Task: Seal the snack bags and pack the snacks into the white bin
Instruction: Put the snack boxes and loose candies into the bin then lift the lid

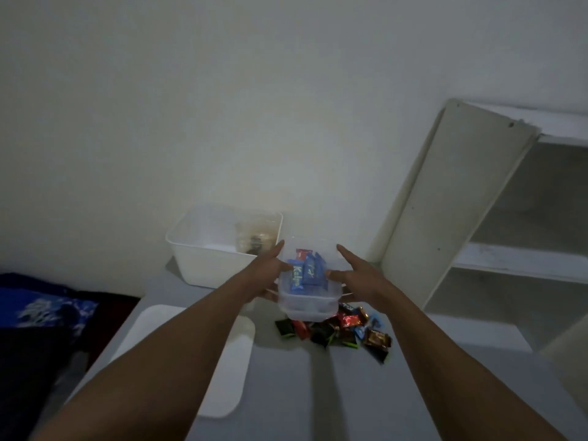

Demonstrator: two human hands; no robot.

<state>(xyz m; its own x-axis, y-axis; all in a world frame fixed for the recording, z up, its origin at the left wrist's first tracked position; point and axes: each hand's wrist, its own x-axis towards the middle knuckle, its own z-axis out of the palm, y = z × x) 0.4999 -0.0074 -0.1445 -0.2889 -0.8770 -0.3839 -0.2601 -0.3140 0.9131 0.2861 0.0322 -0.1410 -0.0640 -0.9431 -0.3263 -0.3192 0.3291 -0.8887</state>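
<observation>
A clear plastic container (307,302) with blue and red wrapped snacks (305,270) inside is lifted above the table. My left hand (270,268) holds its left side, index finger stretched along the rim. My right hand (351,268) holds its right side the same way, thumb against the wall. The white bin (203,268) stands just behind and to the left, with a clear snack bag (254,238) leaning in its right end. A pile of several wrapped candies (337,329) lies on the table under the container.
A flat white lid (222,361) lies on the grey table (350,393) near my left forearm. A white shelf unit (509,218) with an open door stands to the right. Dark blue fabric (41,313) lies left of the table. A wall is behind.
</observation>
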